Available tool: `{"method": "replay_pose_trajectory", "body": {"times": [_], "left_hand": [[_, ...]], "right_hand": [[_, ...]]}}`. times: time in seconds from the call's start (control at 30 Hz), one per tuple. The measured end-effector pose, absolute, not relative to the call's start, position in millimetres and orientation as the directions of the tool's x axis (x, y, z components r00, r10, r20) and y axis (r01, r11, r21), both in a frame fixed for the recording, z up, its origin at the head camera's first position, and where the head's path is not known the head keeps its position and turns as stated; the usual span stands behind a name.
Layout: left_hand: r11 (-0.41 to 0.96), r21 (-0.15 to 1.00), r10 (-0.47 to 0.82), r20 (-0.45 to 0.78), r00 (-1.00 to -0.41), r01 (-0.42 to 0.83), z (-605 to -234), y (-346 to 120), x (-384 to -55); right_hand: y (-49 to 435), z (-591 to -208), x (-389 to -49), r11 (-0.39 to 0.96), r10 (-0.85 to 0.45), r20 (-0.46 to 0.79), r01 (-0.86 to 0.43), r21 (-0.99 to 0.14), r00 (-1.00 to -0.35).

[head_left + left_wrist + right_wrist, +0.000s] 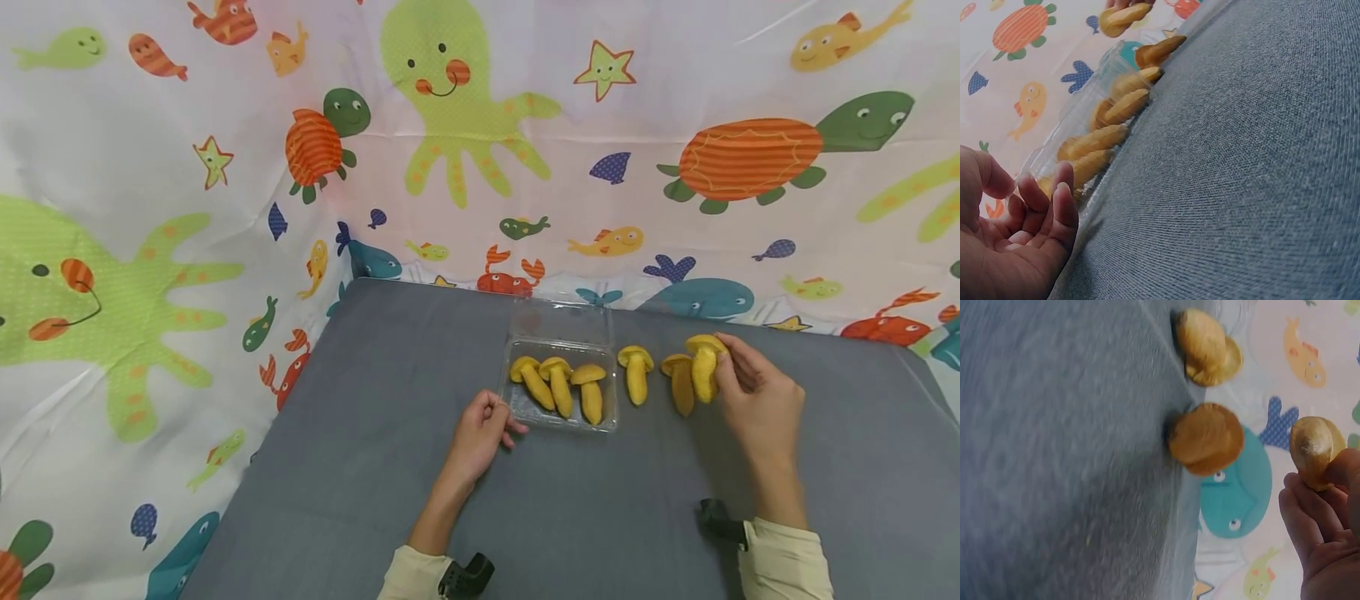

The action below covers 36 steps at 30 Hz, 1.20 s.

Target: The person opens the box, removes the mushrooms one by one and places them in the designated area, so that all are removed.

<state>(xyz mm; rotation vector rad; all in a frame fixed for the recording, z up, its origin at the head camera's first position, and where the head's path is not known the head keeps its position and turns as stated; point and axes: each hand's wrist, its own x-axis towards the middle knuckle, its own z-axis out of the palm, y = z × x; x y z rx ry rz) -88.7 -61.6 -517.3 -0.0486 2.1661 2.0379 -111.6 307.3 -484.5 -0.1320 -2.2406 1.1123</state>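
Head view is showing a clear plastic clamshell box lying on a gray cloth, its lid folded back on the far side. Three yellow mushrooms are lying side by side inside the box, caps toward the lid. Just right of the box, a loose mushroom is lying on the cloth, and farther right of it a browner mushroom is resting. Well to the right of the box, the right hand is pinching a raised mushroom between thumb and fingers; the right wrist view is showing it apart from the browner one. At the box's near left corner, the left hand is pinching the rim with thumb and forefinger, its other fingers curving loosely. Behind the box, a white curtain printed with sea animals is hanging; nearer than the box, pale sleeves are showing.
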Motion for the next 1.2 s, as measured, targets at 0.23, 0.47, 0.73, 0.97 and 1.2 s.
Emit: {"method": "replay_pose_trajectory", "body": {"times": [0.23, 0.47, 0.73, 0.97, 1.2], "left_hand": [[0.063, 0.99, 0.09, -0.13, -0.987, -0.125, -516.8, -61.6, -90.0], [0.098, 0.988, 0.089, -0.128, -0.988, -0.119, -518.6, -62.1, -89.9], [0.094, 0.989, 0.085, -0.122, -0.989, -0.114, -520.1, -62.5, -91.2], [0.095, 0.988, 0.09, -0.131, -0.987, -0.122, -518.9, -64.4, -89.2], [0.095, 0.989, 0.089, -0.126, -0.988, -0.118, -517.7, -63.2, -90.6]], "right_hand": [[324.1, -485.5, -109.7, 0.678, 0.373, 0.475, -0.115, -0.726, -0.797], [333.9, -484.6, -102.9, 0.704, 0.355, 0.374, -0.018, -0.71, -0.857], [341.2, -486.4, -101.6, 0.758, 0.34, 0.285, 0.082, -0.647, -0.896], [345.3, -487.5, -101.9, 0.796, 0.33, 0.223, 0.144, -0.588, -0.917], [349.9, -486.8, -105.1, 0.814, 0.288, 0.199, 0.13, -0.566, -0.937]]}}
